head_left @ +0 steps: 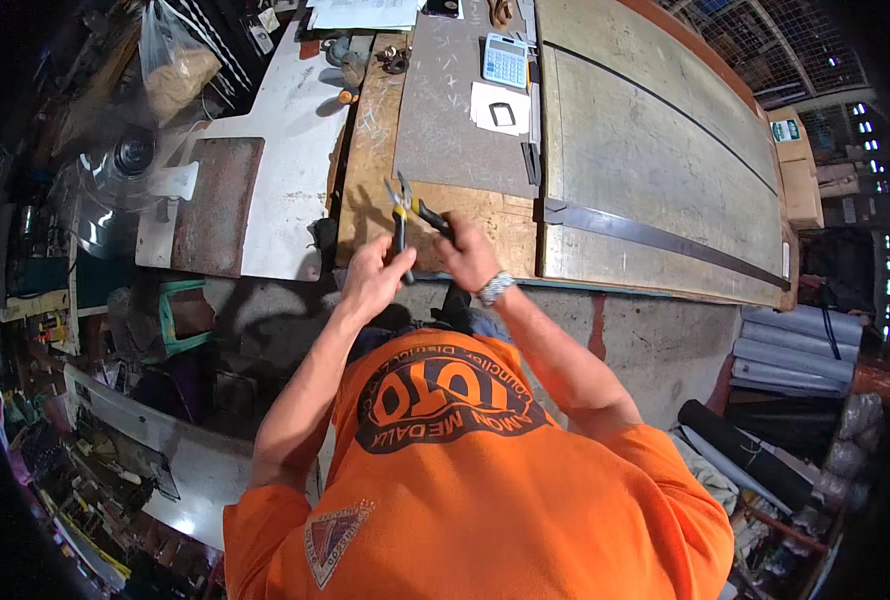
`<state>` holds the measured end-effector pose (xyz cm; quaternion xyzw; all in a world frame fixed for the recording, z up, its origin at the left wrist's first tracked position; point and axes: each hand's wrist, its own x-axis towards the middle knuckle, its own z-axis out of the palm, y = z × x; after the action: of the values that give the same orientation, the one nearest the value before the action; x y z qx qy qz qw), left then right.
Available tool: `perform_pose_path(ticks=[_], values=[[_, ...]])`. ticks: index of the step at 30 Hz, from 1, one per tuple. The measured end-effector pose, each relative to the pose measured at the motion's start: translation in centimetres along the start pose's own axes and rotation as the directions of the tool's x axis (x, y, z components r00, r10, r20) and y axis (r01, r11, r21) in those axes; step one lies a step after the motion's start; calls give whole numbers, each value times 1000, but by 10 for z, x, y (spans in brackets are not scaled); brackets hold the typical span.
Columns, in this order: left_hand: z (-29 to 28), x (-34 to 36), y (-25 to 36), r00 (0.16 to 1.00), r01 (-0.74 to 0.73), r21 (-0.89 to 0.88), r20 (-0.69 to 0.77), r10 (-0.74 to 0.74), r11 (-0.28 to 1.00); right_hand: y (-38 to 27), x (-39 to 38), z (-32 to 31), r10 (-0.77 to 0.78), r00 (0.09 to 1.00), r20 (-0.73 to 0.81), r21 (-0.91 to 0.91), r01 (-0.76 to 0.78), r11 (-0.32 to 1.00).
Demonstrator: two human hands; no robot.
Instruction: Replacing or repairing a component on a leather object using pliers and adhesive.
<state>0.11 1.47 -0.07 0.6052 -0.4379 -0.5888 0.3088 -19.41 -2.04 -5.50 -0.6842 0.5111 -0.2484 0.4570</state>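
Above the near edge of the wooden worktop, I hold a pair of pliers (402,197) with metal jaws and black-and-yellow handles. The jaws point away from me and are spread apart. My left hand (373,280) is closed around the left handle, which stands nearly straight toward me. On the right handle, which slants off to the right, my right hand (468,256) is closed. A patterned band (496,288) circles my right wrist. Nothing shows between the jaws. Beneath them lies the bare tan wood of the worktop (370,225).
A grey marked sheet (455,130) carries a light-blue calculator (505,62) and a white paper with a black square frame (501,108). To the right, a large metal plate (655,160) has a dark strip (665,240) across it. A rusty plate (220,205) lies left, near a fan (130,165).
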Motion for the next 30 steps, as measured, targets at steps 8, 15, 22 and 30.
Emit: perform_pose_path(ticks=[8,15,22,30], values=[[0,6,-4,998,-68,71,5,68,995,-11,-1,-8,54,997,55,-8,-53,999],[-2,1,-14,999,-35,121,19,33,992,-22,-2,-23,188,955,229,82,-211,974],[0,7,-28,996,-75,132,52,68,988,7,-3,-23,150,951,270,214,-211,954],[-6,1,-31,999,-13,73,30,11,997,9,-1,-25,160,964,213,40,-172,984]])
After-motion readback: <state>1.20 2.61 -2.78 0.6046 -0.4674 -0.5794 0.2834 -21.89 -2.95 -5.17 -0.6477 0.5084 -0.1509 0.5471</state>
